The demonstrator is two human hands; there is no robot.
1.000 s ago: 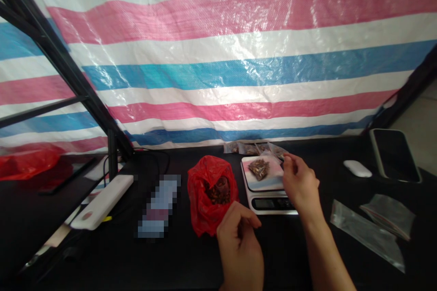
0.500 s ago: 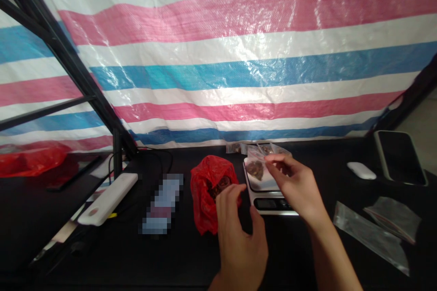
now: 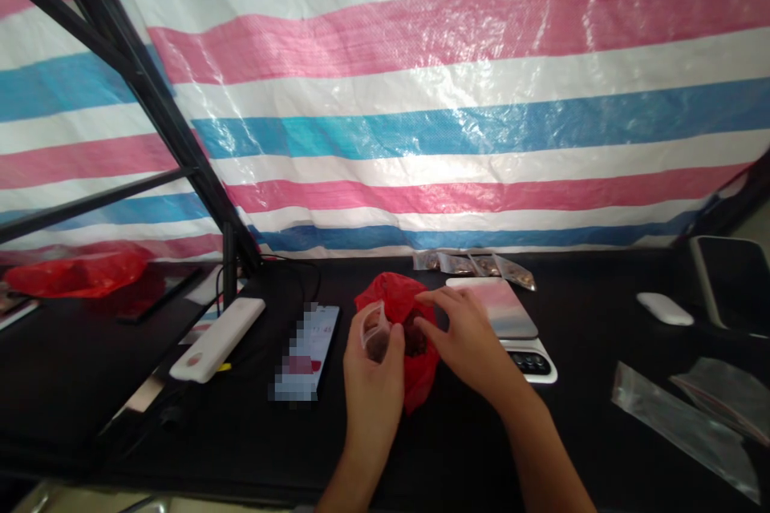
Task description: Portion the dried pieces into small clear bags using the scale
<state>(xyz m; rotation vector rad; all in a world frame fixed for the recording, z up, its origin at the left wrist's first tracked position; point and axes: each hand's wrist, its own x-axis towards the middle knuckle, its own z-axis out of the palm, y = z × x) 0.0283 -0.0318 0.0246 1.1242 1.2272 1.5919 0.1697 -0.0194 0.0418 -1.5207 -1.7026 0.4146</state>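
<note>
My left hand is closed on a small clear plastic pouch with dark brown bits in it, held up at the left edge of a red plastic bag. My right hand reaches over the mouth of the red bag, fingers bent and pressed into the brown contents; what the fingertips hold is hidden. Right of the bag stands a white kitchen scale with nothing on its plate.
A row of small filled pouches lies behind the scale. A phone and a white power bank lie to the left. Clear bags, a white mouse and a dark tablet lie to the right. A striped tarp hangs behind.
The pouch came off the scale plate and now sits in my left hand by the red bag. My right hand moved left from the scale to the bag's mouth. The view shifted left.
</note>
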